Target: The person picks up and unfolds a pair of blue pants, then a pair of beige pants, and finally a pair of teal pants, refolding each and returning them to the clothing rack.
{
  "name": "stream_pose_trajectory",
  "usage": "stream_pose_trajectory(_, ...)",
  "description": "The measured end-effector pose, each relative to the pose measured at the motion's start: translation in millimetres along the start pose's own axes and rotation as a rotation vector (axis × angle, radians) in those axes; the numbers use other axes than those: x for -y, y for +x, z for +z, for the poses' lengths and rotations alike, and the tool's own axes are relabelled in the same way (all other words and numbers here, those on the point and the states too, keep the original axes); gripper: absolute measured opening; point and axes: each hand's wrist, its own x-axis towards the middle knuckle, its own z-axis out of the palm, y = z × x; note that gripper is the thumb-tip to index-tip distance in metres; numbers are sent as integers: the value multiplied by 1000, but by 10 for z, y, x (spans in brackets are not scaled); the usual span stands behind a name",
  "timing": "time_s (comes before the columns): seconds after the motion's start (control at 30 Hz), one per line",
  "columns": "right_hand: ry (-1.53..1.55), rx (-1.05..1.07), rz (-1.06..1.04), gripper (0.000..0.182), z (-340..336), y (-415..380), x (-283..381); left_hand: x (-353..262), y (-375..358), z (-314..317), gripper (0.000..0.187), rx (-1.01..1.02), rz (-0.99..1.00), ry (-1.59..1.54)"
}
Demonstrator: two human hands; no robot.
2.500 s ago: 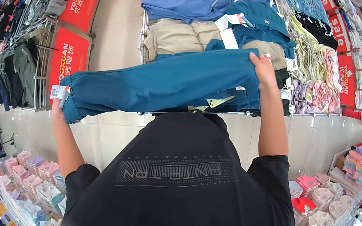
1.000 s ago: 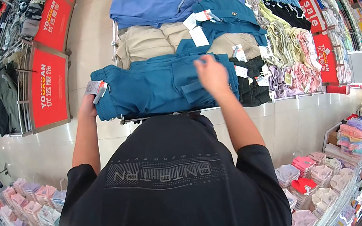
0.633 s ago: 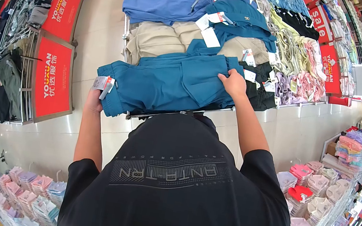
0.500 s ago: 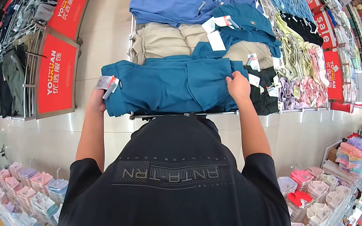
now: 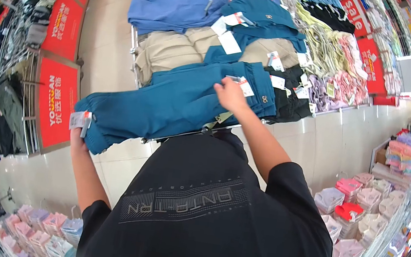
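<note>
A pair of teal trousers (image 5: 149, 109) stretches slantwise across the front of the clothes table, its left end sticking out past the table's edge. My left hand (image 5: 78, 139) is closed around that gathered elastic end, beside a white price tag (image 5: 80, 119). Farther right, my right hand (image 5: 231, 96) lies on top with its fingers curled onto the teal cloth, right by another tag (image 5: 246, 87). A teal waistband (image 5: 264, 96) with a small emblem shows just right of this hand.
Beige trousers (image 5: 172, 50), blue trousers (image 5: 181, 9), another teal garment (image 5: 266, 18) and black garments (image 5: 295, 107) lie around on the table. A rack with red sign boards (image 5: 57, 99) stands across the aisle on the left. Folded pastel clothes (image 5: 361, 199) fill shelves behind me.
My left hand has drawn the trouser end left and toward me, stretching the cloth out. My right hand has moved left along it, and the emblem waistband now shows.
</note>
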Motion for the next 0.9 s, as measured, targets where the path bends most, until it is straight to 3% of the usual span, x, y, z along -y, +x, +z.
stream_pose_trajectory(0.17,-43,-9,45,36,479,-7,-159,-225,-143,330,34,71,-45,-66)
stream_pose_trajectory(0.4,-97,-145,11,32,420,9,-217,-209,-4,758,27,115,-67,120)
stream_pose_trajectory(0.67,-123,-5,-52,39,385,66,-309,-92,-195,2373,28,333,-216,318)
stream_pose_trajectory(0.73,-141,-148,-169,36,388,-19,-286,148,-161,2700,40,417,-264,291)
stream_pose_trajectory(0.77,-152,-217,-229,35,372,-38,-276,460,6,2777,48,335,-203,324)
stream_pose_trajectory(0.8,-68,-255,-281,33,340,-23,-275,391,-307,3184,56,223,-197,354)
stream_pose_trajectory(0.87,105,-331,-382,31,255,25,-257,603,-384,3399,71,453,-316,381)
stream_pose_trajectory(0.9,179,18,30,36,92,75,-200,796,-330,3423,73,550,-332,476)
